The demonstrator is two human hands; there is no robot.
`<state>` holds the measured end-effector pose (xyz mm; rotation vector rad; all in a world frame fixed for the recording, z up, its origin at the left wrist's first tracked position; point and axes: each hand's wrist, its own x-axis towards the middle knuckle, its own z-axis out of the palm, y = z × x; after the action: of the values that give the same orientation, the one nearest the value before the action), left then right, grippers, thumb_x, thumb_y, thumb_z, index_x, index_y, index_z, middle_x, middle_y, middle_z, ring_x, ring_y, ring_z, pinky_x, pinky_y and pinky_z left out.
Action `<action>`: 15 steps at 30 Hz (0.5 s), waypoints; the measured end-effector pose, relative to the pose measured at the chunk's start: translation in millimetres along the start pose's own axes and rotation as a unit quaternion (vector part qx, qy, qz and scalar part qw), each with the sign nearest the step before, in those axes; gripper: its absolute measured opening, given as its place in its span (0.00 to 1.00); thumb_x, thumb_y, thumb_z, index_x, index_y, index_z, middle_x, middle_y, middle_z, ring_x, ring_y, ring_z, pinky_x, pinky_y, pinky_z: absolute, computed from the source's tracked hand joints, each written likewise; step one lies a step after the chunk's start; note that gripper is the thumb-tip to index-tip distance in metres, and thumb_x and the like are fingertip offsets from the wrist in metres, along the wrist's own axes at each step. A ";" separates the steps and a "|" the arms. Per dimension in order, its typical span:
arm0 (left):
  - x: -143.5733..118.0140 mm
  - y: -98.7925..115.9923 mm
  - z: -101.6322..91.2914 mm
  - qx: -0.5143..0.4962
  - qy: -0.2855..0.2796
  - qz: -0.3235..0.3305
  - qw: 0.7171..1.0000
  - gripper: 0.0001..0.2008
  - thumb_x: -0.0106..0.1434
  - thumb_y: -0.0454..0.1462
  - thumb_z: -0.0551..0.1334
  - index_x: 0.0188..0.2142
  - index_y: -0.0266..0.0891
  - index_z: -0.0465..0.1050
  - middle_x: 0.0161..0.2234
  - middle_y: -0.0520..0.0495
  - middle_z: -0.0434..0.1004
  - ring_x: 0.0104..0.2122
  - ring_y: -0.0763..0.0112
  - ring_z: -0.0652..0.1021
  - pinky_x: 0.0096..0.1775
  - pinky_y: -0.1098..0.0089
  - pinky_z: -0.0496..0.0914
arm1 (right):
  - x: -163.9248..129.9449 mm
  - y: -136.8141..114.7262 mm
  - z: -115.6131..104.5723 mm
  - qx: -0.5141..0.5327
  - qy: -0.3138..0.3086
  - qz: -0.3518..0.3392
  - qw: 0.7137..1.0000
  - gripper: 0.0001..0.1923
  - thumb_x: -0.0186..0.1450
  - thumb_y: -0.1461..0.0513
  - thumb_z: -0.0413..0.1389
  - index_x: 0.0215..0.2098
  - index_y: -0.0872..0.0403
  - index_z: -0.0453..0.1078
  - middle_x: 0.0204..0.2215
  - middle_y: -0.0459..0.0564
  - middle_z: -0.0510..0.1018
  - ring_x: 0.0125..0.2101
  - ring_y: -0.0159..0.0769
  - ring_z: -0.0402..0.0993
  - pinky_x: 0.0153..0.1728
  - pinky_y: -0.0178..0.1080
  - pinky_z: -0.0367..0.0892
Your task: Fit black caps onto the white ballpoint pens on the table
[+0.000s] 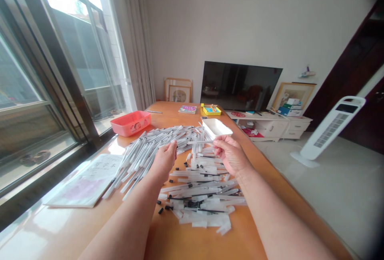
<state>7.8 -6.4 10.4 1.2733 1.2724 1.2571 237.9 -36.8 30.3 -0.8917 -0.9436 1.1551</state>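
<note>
Clear plastic pen (199, 142) is held level above the wooden table (192, 236), the right hand (229, 154) pinching one end between thumb and fingers. Left hand (165, 159) hovers just beside the other end, fingers curled; whether it grips anything I cannot tell. Below them on the table lies a heap of pen tubes (150, 148), with a white tray (216, 127) just behind the pen.

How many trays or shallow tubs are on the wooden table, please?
2: a pink tub near the window at the table's left edge, and a white tray just beyond the right hand. None seems hidden.
</note>
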 end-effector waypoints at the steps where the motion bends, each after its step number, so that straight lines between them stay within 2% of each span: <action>1: 0.0 0.0 -0.3 0.010 0.004 -0.003 1.000 0.24 0.62 0.53 0.61 0.18 0.43 0.64 0.16 0.52 0.63 0.18 0.72 0.61 0.24 0.69 0.53 | 0.7 -0.4 -1.3 0.000 0.004 -0.001 1.000 0.12 0.54 0.60 0.67 0.33 0.53 0.70 0.26 0.43 0.74 0.23 0.28 0.63 0.28 0.34 0.61; 5: 0.0 -2.8 1.4 0.040 0.020 0.026 0.999 0.11 0.55 0.45 0.69 0.26 0.41 0.75 0.23 0.50 0.73 0.21 0.71 0.68 0.26 0.70 0.57 | 1.2 -2.5 -2.4 -0.016 0.019 -0.007 1.000 0.12 0.54 0.60 0.66 0.32 0.53 0.69 0.25 0.42 0.72 0.22 0.27 0.61 0.26 0.34 0.59; 7: -1.1 -3.5 4.0 0.022 0.010 0.039 0.999 0.08 0.53 0.41 0.70 0.31 0.41 0.78 0.26 0.49 0.75 0.24 0.70 0.71 0.27 0.71 0.60 | 0.5 -3.7 -1.2 -0.023 0.019 -0.014 0.999 0.11 0.54 0.60 0.66 0.32 0.53 0.69 0.25 0.41 0.71 0.22 0.26 0.60 0.25 0.34 0.57; 9: -3.7 -2.6 7.3 -0.023 -0.034 0.034 0.999 0.12 0.52 0.39 0.71 0.37 0.40 0.79 0.30 0.47 0.78 0.27 0.69 0.74 0.30 0.70 0.64 | -0.6 -4.7 0.6 -0.028 0.014 -0.018 0.999 0.11 0.54 0.61 0.65 0.32 0.53 0.69 0.24 0.41 0.70 0.22 0.26 0.59 0.25 0.33 0.55; 12: -7.8 -0.3 11.7 -0.086 -0.132 0.021 0.987 0.17 0.52 0.38 0.71 0.43 0.39 0.78 0.34 0.45 0.80 0.29 0.69 0.76 0.34 0.68 0.69 | -3.0 -5.5 3.5 -0.035 0.004 -0.023 0.999 0.11 0.55 0.60 0.66 0.32 0.53 0.69 0.23 0.40 0.70 0.21 0.25 0.59 0.24 0.33 0.55; 15: -9.1 0.6 12.9 -0.103 -0.191 0.012 0.976 0.15 0.54 0.39 0.71 0.41 0.37 0.77 0.34 0.45 0.80 0.29 0.69 0.76 0.36 0.67 0.70 | -4.7 -5.6 4.9 -0.034 0.000 -0.026 0.999 0.11 0.55 0.60 0.66 0.32 0.54 0.69 0.23 0.41 0.70 0.21 0.25 0.59 0.24 0.32 0.56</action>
<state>21.1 -14.7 9.6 1.3039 0.8328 1.0659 234.5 -42.0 36.6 -0.9178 -1.0054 1.0841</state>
